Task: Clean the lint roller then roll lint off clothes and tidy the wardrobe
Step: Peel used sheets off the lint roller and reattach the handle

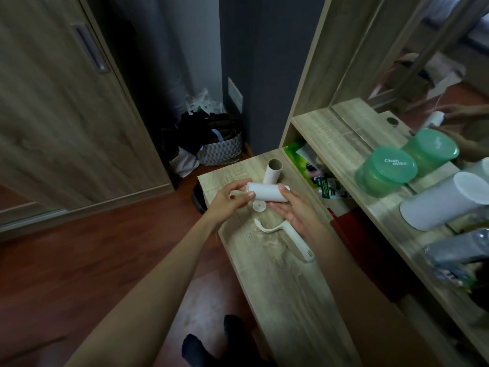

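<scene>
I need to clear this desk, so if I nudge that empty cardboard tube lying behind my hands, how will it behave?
The cardboard tube is hollow and open-ended, so it is probably very light. It lies on its round side on the smooth desk, so a sideways nudge would likely send it rolling, perhaps off the edge. Its walls look thin; a hard squeeze may dent it.

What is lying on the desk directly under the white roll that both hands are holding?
Under the white roll lies a small white round cap, and behind it a bare cardboard tube. The hands and roll hide the tube's near end and some of the desk.
</scene>
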